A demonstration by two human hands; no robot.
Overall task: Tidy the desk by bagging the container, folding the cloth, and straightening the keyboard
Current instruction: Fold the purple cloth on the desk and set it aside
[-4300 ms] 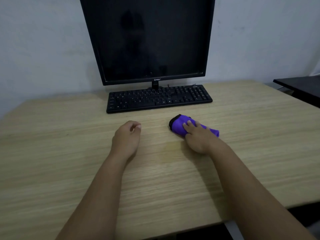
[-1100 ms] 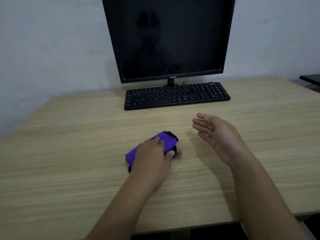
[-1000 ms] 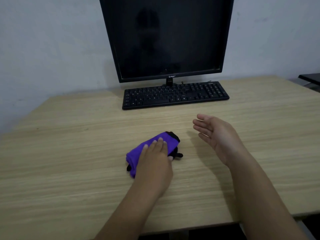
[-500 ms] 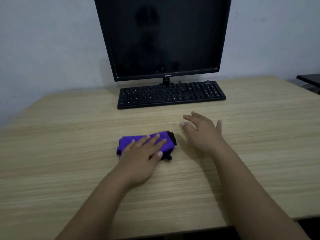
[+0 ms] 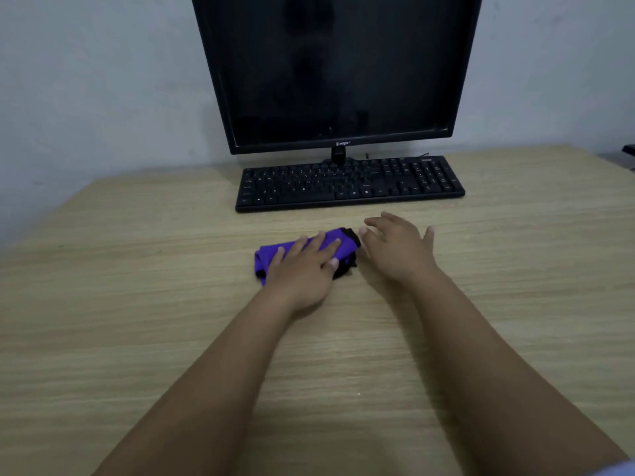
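Observation:
A purple bag with a black end [image 5: 271, 254] lies on the wooden desk [image 5: 137, 304] in front of the keyboard. My left hand [image 5: 304, 266] rests flat on top of it, fingers spread. Just right of the bag's black end, my right hand [image 5: 398, 249] hovers palm down with fingers apart, holding nothing. The black keyboard [image 5: 348, 183] lies parallel to the desk's far edge, below the monitor. No cloth or container is separately visible.
A dark monitor [image 5: 336, 70] stands on its foot behind the keyboard, against a pale wall. A dark piece of furniture [image 5: 628, 154] shows at the far right edge. Bare desk surface lies to the left and right of my arms.
My left hand has pressed flat onto the purple bag, which turned to lie more sideways. My right hand turned palm down and came close to the bag's black end.

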